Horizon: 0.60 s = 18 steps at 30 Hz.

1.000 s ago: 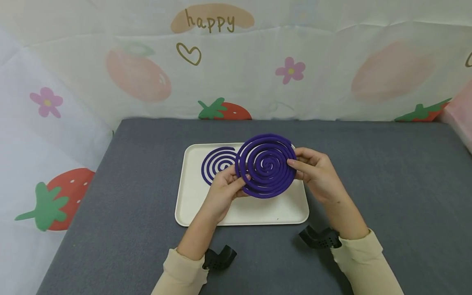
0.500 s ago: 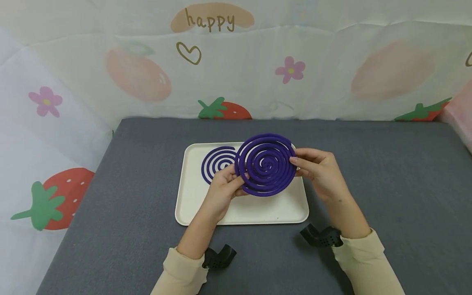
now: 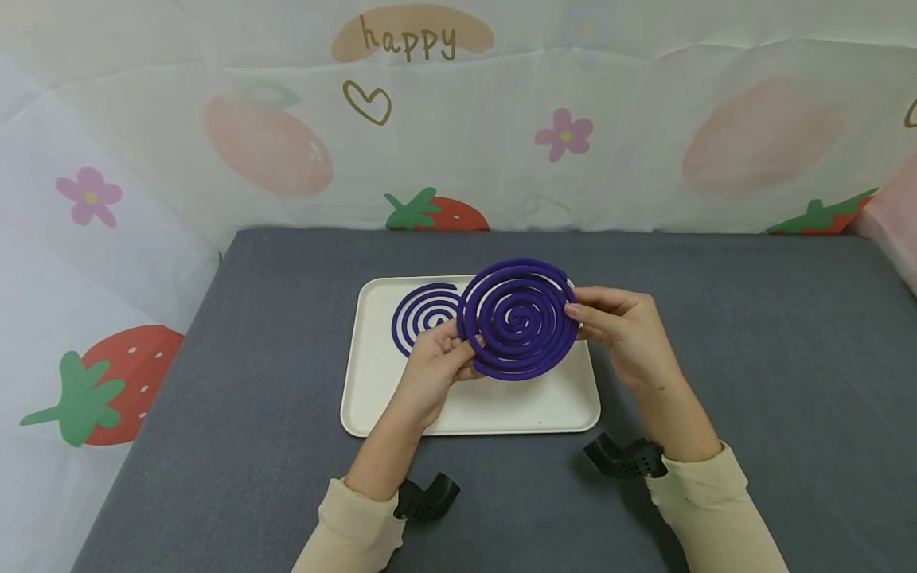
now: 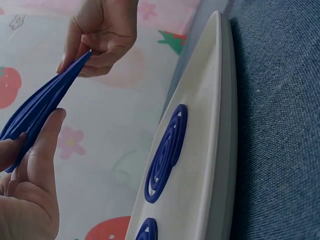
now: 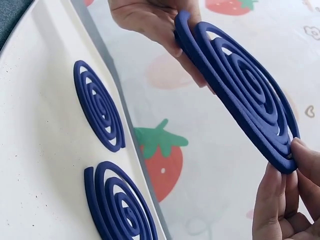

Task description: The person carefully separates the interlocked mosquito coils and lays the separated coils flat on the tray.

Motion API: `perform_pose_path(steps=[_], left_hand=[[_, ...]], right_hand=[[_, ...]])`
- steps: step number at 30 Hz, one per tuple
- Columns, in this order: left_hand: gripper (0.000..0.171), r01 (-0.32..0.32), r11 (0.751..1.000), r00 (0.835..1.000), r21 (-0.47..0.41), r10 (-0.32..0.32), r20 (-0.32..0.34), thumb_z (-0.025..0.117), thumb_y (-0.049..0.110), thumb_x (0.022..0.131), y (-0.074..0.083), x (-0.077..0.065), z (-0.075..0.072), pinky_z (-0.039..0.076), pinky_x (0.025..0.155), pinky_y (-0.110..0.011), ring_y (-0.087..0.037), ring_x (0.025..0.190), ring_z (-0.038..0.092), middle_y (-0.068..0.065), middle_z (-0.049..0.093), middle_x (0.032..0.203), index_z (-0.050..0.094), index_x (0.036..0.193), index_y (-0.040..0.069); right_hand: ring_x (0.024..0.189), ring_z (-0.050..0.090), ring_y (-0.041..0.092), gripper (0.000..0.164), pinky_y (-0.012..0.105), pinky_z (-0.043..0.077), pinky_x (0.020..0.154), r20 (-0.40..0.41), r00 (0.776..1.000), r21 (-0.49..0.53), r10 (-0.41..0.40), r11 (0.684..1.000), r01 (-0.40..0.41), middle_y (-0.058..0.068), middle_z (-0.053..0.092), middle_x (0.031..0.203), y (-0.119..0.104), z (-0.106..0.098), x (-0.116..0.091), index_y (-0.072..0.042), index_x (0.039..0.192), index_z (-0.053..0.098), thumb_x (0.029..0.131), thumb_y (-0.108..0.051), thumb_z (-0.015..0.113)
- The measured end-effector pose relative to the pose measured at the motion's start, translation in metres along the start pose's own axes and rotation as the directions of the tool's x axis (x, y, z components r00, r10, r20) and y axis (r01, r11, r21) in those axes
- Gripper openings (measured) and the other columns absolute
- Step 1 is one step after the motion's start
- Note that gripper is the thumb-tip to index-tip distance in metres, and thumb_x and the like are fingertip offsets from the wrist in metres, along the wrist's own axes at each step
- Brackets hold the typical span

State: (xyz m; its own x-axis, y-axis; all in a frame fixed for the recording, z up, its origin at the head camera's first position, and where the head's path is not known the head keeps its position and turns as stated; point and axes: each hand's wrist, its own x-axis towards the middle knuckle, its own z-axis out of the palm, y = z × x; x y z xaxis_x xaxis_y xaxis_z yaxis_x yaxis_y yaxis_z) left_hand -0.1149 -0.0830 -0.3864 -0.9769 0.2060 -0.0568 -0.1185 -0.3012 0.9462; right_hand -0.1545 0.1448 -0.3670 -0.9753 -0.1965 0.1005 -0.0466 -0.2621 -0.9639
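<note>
A dark purple-blue mosquito coil [image 3: 520, 318], tightly wound, is held above the tray by both hands, its flat face tilted toward the head camera. My left hand [image 3: 428, 374] pinches its lower left edge, thumb on the near face and fingers behind. On the opposite edge, my right hand [image 3: 625, 338] pinches the rim between thumb and fingers. The right wrist view shows two looser coils lying on the tray, one coil [image 5: 101, 106] above another coil [image 5: 125, 212]. From the head, one tray coil [image 3: 397, 318] shows at left, partly covered by my left hand; the other is hidden behind the held coil.
The cream rectangular tray [image 3: 516, 414] with a raised rim stands on a grey cloth-covered table [image 3: 716, 318]. Behind the table hangs a white curtain [image 3: 487, 143] printed with strawberries and flowers. Black wrist mounts [image 3: 426, 497] sit at both cuffs.
My right thumb has slid outward from the coil's face toward its right rim, and the right hand has shifted slightly right. My left hand keeps its grip almost unmoved.
</note>
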Motion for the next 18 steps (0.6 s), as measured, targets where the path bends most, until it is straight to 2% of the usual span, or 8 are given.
perform_pose_path(steps=[10, 18], left_hand=[[0.03, 0.018, 1.0, 1.0, -0.018, -0.018, 0.008, 0.049, -0.003, 0.094, -0.0009, 0.0, -0.001, 0.057, 0.067, -0.028, -0.013, 0.077, 0.069, -0.012, 0.069, 0.093, 0.049, 0.12, -0.018], [0.03, 0.027, 0.999, 1.0, -0.033, -0.027, 0.004, 0.049, -0.002, 0.095, -0.0007, -0.0006, -0.0009, 0.057, 0.066, -0.027, -0.013, 0.077, 0.069, -0.01, 0.069, 0.092, 0.048, 0.122, -0.017]], right_hand=[[0.068, 0.064, 0.011, 0.03, 0.024, 0.056, 0.061, -0.02, 0.999, -0.047, -0.026, 0.999, 0.025, 0.002, 0.066, 0.081, 0.0002, 0.0013, -0.0008, -0.015, 0.084, 0.076, 0.085, 0.012, 0.06], [0.066, 0.063, 0.012, 0.014, 0.024, 0.055, 0.061, -0.036, 0.998, -0.071, -0.045, 0.997, 0.042, 0.005, 0.065, 0.079, 0.0004, 0.0021, -0.0016, -0.012, 0.084, 0.076, 0.082, 0.001, 0.07]])
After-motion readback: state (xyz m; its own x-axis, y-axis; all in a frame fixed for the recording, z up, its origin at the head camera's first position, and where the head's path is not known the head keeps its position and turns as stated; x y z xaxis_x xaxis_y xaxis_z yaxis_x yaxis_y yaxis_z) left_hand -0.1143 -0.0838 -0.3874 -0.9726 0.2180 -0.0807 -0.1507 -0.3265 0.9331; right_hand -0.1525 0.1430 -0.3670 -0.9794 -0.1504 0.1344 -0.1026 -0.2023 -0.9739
